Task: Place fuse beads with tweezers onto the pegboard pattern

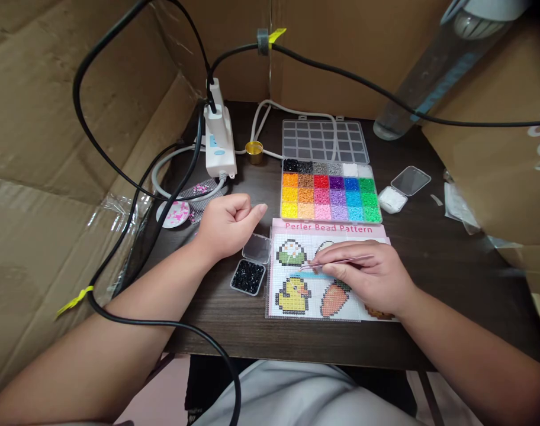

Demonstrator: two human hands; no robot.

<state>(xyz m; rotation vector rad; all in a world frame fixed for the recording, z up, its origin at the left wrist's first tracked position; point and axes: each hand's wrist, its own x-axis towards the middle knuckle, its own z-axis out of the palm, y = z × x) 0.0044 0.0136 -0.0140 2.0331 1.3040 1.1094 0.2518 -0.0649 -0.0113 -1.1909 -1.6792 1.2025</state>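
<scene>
My right hand pinches a pair of pink tweezers over a printed bead pattern sheet. The tweezer tips point left, just above the yellow duck picture and close to a light-blue strip. Whether the tips hold a bead is too small to tell. My left hand rests in a closed fist on the table, left of the sheet, and nothing shows in it. Below that fist lies a small open clear box of black beads. My right hand partly covers the upper-right picture and the carrot.
Behind the sheet sits an open bead case with many colours. A small box of white beads, a gold cup, a power strip and a white dish with pink beads surround it. Black cables cross over my left forearm.
</scene>
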